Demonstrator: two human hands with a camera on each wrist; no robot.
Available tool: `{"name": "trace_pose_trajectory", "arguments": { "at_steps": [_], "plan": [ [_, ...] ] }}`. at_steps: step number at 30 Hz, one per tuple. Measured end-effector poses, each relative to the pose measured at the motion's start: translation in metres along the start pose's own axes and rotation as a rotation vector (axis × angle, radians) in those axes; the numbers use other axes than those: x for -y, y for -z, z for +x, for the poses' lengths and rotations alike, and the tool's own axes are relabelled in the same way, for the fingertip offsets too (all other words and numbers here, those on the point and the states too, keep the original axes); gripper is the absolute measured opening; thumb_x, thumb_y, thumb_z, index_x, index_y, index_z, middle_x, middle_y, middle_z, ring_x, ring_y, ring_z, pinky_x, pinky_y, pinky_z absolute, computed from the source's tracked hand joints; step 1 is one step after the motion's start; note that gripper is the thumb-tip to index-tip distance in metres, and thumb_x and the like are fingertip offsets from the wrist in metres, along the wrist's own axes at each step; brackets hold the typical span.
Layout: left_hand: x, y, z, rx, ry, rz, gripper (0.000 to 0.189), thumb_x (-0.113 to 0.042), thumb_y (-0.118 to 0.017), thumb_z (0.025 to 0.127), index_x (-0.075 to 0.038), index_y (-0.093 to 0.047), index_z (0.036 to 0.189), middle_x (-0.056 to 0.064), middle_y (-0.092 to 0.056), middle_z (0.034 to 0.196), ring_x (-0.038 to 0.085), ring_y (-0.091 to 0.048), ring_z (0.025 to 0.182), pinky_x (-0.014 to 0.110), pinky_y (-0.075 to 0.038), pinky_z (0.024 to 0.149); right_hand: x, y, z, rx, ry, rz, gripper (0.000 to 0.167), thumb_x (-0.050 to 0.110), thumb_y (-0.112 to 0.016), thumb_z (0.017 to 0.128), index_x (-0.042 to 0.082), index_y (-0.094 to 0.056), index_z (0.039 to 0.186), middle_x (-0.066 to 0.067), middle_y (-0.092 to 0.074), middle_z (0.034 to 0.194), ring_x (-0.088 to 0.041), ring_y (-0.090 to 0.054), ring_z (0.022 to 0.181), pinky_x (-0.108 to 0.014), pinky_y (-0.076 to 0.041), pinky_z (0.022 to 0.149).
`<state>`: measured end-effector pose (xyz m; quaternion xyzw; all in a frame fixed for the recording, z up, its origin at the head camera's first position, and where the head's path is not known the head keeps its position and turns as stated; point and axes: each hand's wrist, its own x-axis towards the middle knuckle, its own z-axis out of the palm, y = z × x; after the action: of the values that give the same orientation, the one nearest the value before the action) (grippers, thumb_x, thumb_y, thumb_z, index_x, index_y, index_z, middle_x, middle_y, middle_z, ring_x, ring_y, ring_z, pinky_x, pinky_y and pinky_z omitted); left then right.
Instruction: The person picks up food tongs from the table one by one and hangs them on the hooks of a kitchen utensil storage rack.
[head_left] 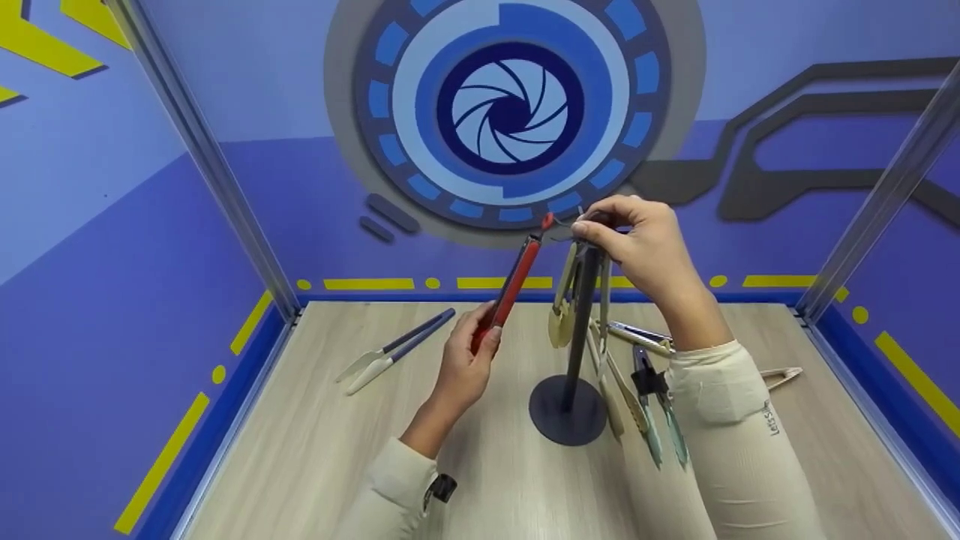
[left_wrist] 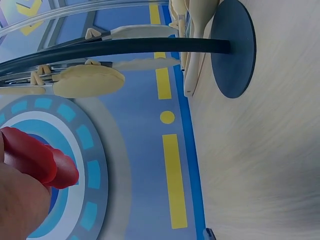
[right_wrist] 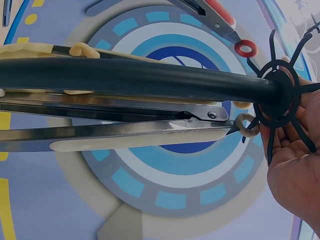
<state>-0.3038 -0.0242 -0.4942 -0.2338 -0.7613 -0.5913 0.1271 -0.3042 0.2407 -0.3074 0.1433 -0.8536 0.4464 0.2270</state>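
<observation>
My left hand [head_left: 465, 367] grips red-handled tongs [head_left: 517, 281] by their lower part, tilted up toward the stand. Their scalloped red heads [left_wrist: 30, 157] poke past the hand in the left wrist view. At the upper end, the red hanging ring [right_wrist: 238, 48] is right at the tip of a hook on the black utensil stand [head_left: 581, 330]. My right hand [head_left: 649, 244] holds the stand's top, around its hooked disc [right_wrist: 276, 95]. Tongs with yellowish heads [head_left: 559, 326] and metal tongs with a cream grip [right_wrist: 140, 144] hang from the hooks.
The stand's round base [head_left: 568, 431] rests on the wooden table [head_left: 300, 457]. Left of it lie blue-handled tongs with pale tips [head_left: 409, 345]. To the right lie teal-tipped tongs [head_left: 654, 435] and several others, partly covered by the right sleeve [head_left: 720, 386].
</observation>
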Motion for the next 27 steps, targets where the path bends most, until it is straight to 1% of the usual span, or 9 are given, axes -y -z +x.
{"name": "trace_pose_trajectory", "arguments": {
  "at_steps": [5, 11, 16, 20, 23, 27],
  "plan": [
    [0.0003, -0.0001, -0.0005, 0.004, -0.005, 0.003, 0.045, -0.023, -0.056, 0.112, -0.011, -0.053, 0.155, 0.011, -0.061, 0.121, 0.018, -0.057, 0.102, 0.027, -0.053, 0.085, 0.0006, -0.0001, -0.0003, 0.01, -0.004, 0.0, 0.023, 0.035, -0.079, 0.098, 0.013, -0.081, 0.106, -0.004, -0.072, 0.102, -0.016, -0.066, 0.09, -0.017, -0.056, 0.072],
    [-0.0037, -0.0005, 0.0003, 0.02, 0.006, -0.004, 0.046, -0.026, -0.057, 0.112, -0.013, -0.053, 0.155, 0.01, -0.061, 0.122, 0.018, -0.057, 0.105, 0.025, -0.054, 0.087, 0.0009, 0.0, -0.0005, 0.007, -0.015, 0.008, 0.023, 0.035, -0.079, 0.098, 0.013, -0.08, 0.107, -0.002, -0.071, 0.102, -0.015, -0.066, 0.09, -0.016, -0.056, 0.073],
    [-0.0047, 0.0, 0.0014, 0.016, 0.005, -0.005, 0.045, -0.024, -0.058, 0.111, -0.014, -0.054, 0.155, 0.01, -0.062, 0.119, 0.019, -0.057, 0.103, 0.025, -0.052, 0.085, -0.0003, -0.002, 0.0008, -0.002, 0.004, 0.013, 0.021, 0.033, -0.08, 0.097, 0.013, -0.081, 0.105, -0.001, -0.074, 0.099, -0.011, -0.067, 0.088, -0.017, -0.055, 0.072],
    [-0.0036, -0.0008, 0.0004, 0.031, 0.006, 0.0, 0.045, -0.025, -0.058, 0.111, -0.015, -0.054, 0.155, 0.009, -0.061, 0.118, 0.018, -0.057, 0.103, 0.024, -0.052, 0.084, -0.0008, -0.0023, 0.0009, -0.004, 0.01, 0.016, 0.022, 0.033, -0.08, 0.097, 0.013, -0.081, 0.105, -0.001, -0.075, 0.097, -0.011, -0.067, 0.089, -0.017, -0.055, 0.073],
    [-0.0028, -0.0022, 0.0002, 0.048, -0.002, -0.007, 0.045, -0.026, -0.058, 0.111, -0.014, -0.054, 0.155, 0.009, -0.061, 0.116, 0.017, -0.057, 0.1, 0.024, -0.052, 0.082, -0.0004, -0.0014, 0.0001, -0.004, -0.001, 0.013, 0.022, 0.034, -0.08, 0.097, 0.013, -0.081, 0.105, -0.001, -0.074, 0.099, -0.013, -0.067, 0.09, -0.016, -0.055, 0.073],
    [-0.0025, -0.004, 0.0012, 0.049, -0.021, -0.017, 0.044, -0.024, -0.058, 0.111, -0.013, -0.055, 0.154, 0.011, -0.061, 0.112, 0.016, -0.056, 0.096, 0.023, -0.049, 0.078, 0.0003, 0.0, -0.0007, 0.001, -0.015, 0.006, 0.023, 0.035, -0.079, 0.098, 0.014, -0.081, 0.106, -0.002, -0.073, 0.101, -0.014, -0.067, 0.091, -0.016, -0.055, 0.073]
  ]
}}
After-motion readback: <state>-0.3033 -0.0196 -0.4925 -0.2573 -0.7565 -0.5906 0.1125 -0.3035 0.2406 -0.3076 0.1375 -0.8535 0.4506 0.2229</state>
